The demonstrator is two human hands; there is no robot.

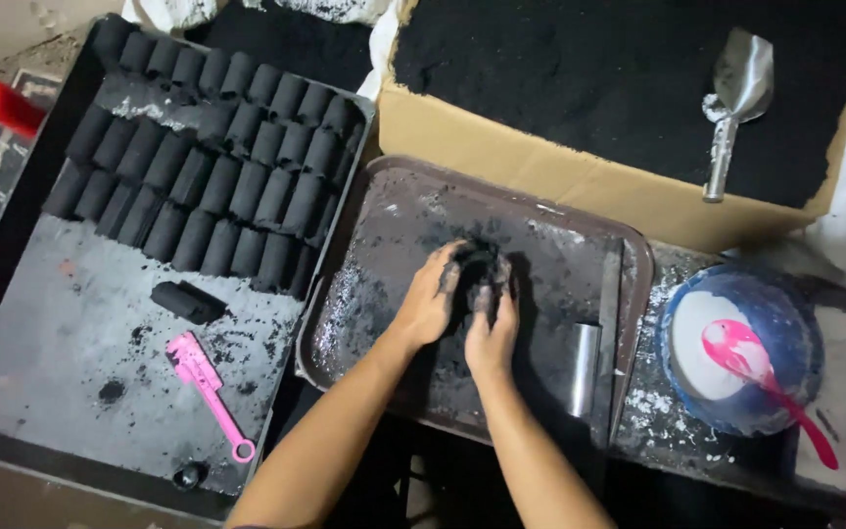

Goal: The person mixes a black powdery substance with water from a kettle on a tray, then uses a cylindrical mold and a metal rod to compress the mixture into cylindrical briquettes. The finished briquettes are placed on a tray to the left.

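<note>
My left hand (430,299) and right hand (491,328) press together around a lump of black powder (479,266), fingers clenched on it, over the middle of a dusty brown tray (413,211). A short metal tube (585,369) lies just right of my hands. Rows of black cylinders (217,167) fill the tray on the left, near a pink tool (208,387).

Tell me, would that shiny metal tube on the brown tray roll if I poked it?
Probably yes. The metal tube is round, smooth and lies on its side, so a sideways poke could roll it. Black powder on the brown tray might slow it, and the raised rim would likely stop it.
</note>
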